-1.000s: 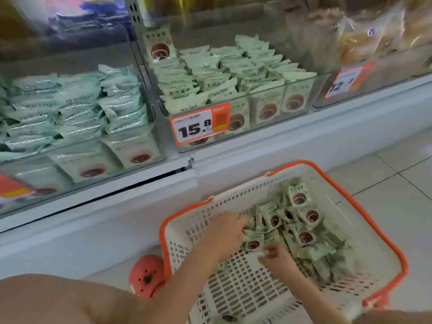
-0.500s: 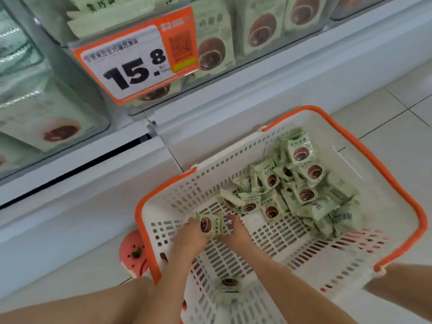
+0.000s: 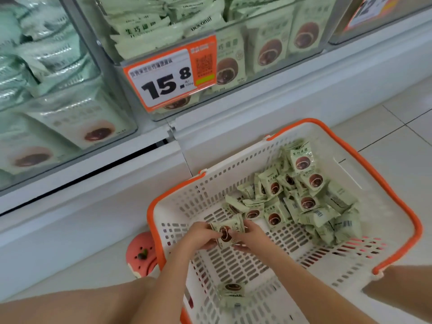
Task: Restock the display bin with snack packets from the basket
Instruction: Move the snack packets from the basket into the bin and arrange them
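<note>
A white basket with an orange rim (image 3: 397, 206) sits on the floor below the shelf. Several pale green snack packets (image 3: 301, 197) lie heaped in its far right part. My left hand (image 3: 198, 236) and my right hand (image 3: 252, 237) together hold a small bunch of green snack packets (image 3: 228, 231) over the basket's middle, fingers curled round them from both sides. One loose packet (image 3: 232, 292) lies on the basket floor near me. The clear display bin (image 3: 268, 43) with the 15.8 price tag (image 3: 168, 76) stands on the shelf above, stacked with the same packets.
A second clear bin (image 3: 58, 101) of green packets stands at the left. A white shelf ledge (image 3: 233, 118) juts out between bins and basket. A pink round slipper (image 3: 141, 254) lies by the basket's left side. My knees show at the bottom corners.
Both hands drew back from the packet heap toward the basket's middle, gathering packets between them. The view tilted down and closer, then slightly back up.
</note>
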Available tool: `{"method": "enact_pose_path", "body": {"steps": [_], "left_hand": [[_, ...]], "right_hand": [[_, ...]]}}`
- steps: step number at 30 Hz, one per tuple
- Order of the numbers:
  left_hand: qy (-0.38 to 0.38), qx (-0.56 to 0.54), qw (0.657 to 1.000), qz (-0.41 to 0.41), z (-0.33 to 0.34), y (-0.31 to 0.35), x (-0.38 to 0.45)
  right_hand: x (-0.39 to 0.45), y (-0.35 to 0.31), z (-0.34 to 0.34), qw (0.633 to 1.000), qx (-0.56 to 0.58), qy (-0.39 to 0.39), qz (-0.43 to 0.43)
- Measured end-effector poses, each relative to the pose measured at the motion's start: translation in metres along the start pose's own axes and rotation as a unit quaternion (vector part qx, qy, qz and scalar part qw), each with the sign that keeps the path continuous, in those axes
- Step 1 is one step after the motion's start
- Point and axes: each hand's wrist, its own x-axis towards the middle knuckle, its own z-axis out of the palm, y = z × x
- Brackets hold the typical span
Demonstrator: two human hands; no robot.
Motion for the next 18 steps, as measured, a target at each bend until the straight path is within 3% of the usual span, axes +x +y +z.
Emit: {"method": "enact_pose_path", "body": {"steps": [4,7,9,12,16,17,18], "left_hand": [[-0.037,0.096,0.989,0.103,-0.011,0.051,-0.057],[0.006,0.267,0.939,0.217,-0.023,0.102,-0.124],[0.115,0.368,0.868,0.314,-0.035,0.131,-0.172],[0.309,0.388,0.753,0.432,-0.053,0.165,-0.244],[0.513,0.403,0.539,0.533,-0.081,0.188,-0.275],[0.544,0.400,0.513,0.530,-0.088,0.192,-0.272],[0.558,0.397,0.508,0.522,-0.095,0.194,-0.267]], "right_hand": [[-0.045,-0.057,-0.028,0.989,-0.098,-0.006,-0.111],[-0.090,-0.111,-0.046,0.967,-0.137,0.000,-0.214],[-0.122,-0.148,-0.054,0.955,-0.132,0.005,-0.267],[-0.168,-0.208,-0.058,0.928,-0.128,0.025,-0.348],[-0.222,-0.291,-0.044,0.864,-0.159,0.043,-0.475],[-0.228,-0.312,-0.037,0.846,-0.170,0.065,-0.501],[-0.230,-0.333,-0.029,0.830,-0.180,0.087,-0.521]]}}
